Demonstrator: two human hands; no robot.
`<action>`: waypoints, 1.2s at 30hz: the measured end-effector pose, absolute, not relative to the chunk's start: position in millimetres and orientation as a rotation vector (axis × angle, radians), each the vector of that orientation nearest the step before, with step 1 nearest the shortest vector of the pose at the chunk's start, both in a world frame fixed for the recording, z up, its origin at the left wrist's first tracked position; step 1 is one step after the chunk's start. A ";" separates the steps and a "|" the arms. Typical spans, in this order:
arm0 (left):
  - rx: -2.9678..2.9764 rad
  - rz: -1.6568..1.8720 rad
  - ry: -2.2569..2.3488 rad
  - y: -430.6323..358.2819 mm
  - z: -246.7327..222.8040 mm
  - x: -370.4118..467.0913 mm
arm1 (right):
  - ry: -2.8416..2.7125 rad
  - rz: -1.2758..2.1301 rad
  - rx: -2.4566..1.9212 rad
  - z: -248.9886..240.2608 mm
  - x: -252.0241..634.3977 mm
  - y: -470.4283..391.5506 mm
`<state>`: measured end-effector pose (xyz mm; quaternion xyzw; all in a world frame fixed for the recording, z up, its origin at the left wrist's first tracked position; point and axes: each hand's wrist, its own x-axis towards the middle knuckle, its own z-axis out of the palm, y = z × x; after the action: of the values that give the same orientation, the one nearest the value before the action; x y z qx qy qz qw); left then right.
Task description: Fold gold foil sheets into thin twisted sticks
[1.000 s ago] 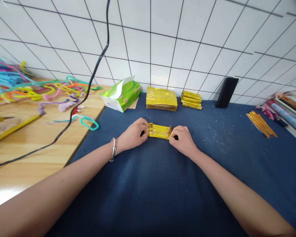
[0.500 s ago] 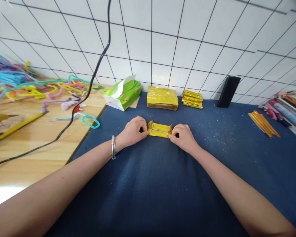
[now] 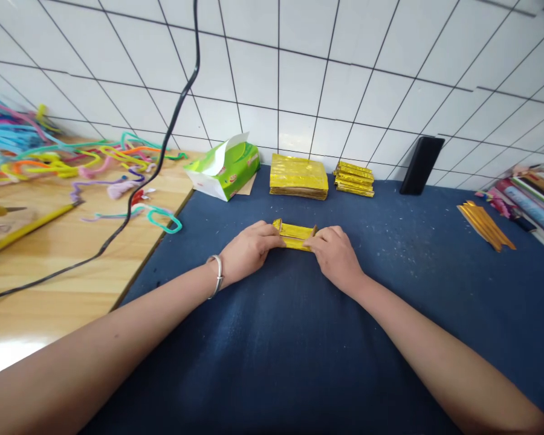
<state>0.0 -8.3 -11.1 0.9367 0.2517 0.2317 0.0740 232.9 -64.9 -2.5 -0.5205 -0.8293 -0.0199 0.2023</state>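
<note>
A folded piece of gold foil paper (image 3: 295,232) lies on the dark blue cloth, its left and right ends turned up. My left hand (image 3: 250,249) has its fingers closed at the left end, the thumb and fingertips pressed on the near edge. At the right end my right hand (image 3: 338,257) pinches the same paper. Behind the hands sits a thick stack of flat gold paper (image 3: 298,175). To its right is a smaller bundle of folded gold papers (image 3: 353,179).
A green tissue pack (image 3: 226,166) stands by the wall. Further right a black phone (image 3: 421,166) leans on the tiles, with gold strips (image 3: 486,225) and books (image 3: 532,208) beyond. Left, a black cable (image 3: 163,145) crosses the wooden board (image 3: 86,266), where colourful pipe cleaners (image 3: 58,163) lie.
Both hands have shifted inward along the near edge of the gold paper, fingers now lying over it. The near flap looks folded further over. The view has moved slightly.
</note>
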 end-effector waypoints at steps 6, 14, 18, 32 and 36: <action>2.988 0.409 0.782 -20.9 3.3 -0.5 | -2.535 -0.158 -1.385 5.6 227.5 -67.9; 3.111 0.200 0.889 -37.5 14.2 -0.5 | -2.579 -0.152 -1.407 9.8 240.8 -75.9; 3.116 0.189 0.956 -42.6 17.6 -1.5 | -2.577 -0.093 -1.399 7.5 250.7 -76.2; 2.676 0.434 0.488 16.6 9.3 -38.7 | -2.551 0.261 -1.140 2.4 271.2 -59.4; 2.576 0.458 0.510 22.3 6.3 -42.8 | -2.525 0.340 -1.085 1.9 276.7 -54.5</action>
<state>-42.8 22.3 6.3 0.9391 0.1861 0.1669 0.2357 276.7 -54.5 1.9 -0.3849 -0.8961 0.1207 0.1851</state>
